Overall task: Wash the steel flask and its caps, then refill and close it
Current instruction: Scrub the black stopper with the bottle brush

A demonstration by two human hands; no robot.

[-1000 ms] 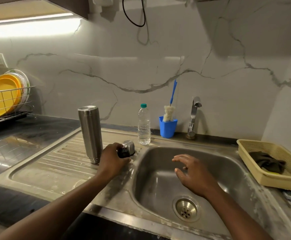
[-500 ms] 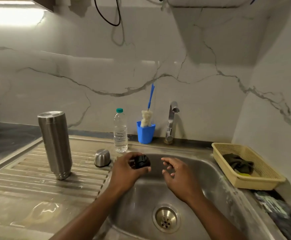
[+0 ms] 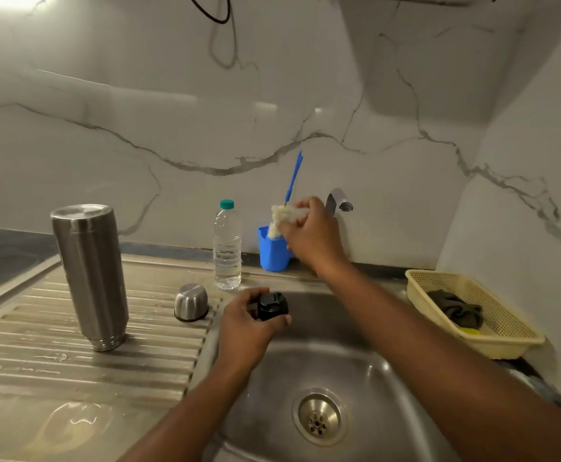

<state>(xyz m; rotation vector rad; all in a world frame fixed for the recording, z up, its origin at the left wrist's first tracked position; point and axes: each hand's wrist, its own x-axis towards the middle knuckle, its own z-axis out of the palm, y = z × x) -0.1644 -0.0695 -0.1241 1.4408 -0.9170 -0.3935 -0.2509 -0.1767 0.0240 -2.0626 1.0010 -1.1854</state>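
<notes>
The steel flask (image 3: 89, 275) stands upside down on the ribbed drainboard at the left. Its steel outer cap (image 3: 191, 302) sits mouth down by the sink's left rim. My left hand (image 3: 249, 325) grips the black inner cap (image 3: 271, 305) over the sink's left side. My right hand (image 3: 312, 235) reaches to the blue cup (image 3: 271, 255) at the back and pinches the white head of the blue-handled brush (image 3: 282, 215) standing in it.
A clear water bottle (image 3: 227, 245) stands left of the blue cup. The tap (image 3: 338, 201) is behind my right hand. A yellow basket (image 3: 492, 325) with a dark cloth sits at the right. The sink (image 3: 366, 368) has its drain (image 3: 319, 417) below.
My left hand lifted the black cap off the drainboard and brought it over the sink. My right hand rose from the sink to the brush in the blue cup.
</notes>
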